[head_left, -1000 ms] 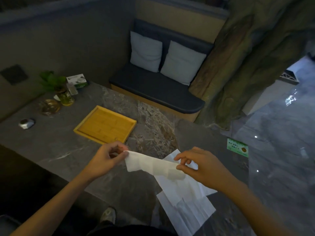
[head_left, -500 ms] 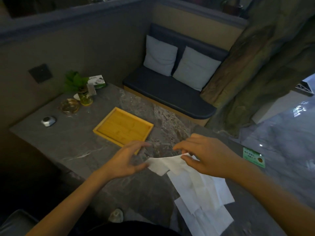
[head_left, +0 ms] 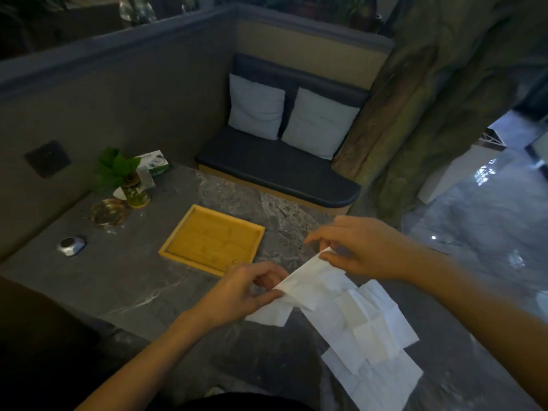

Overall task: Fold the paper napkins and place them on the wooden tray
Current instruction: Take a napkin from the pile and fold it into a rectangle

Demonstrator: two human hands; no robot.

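Two bare forearms reach over the grey stone table [head_left: 124, 280] toward its near right part. Between them a paper napkin [head_left: 308, 284] is held above the table. The left hand [head_left: 237, 295] pinches its lower left edge with curled fingers; the right hand [head_left: 361, 247] pinches its upper corner between thumb and fingertip. More napkins [head_left: 376, 345] lie flat under it. Just beyond the left hand, the wooden tray [head_left: 213, 238] lies flat on the table.
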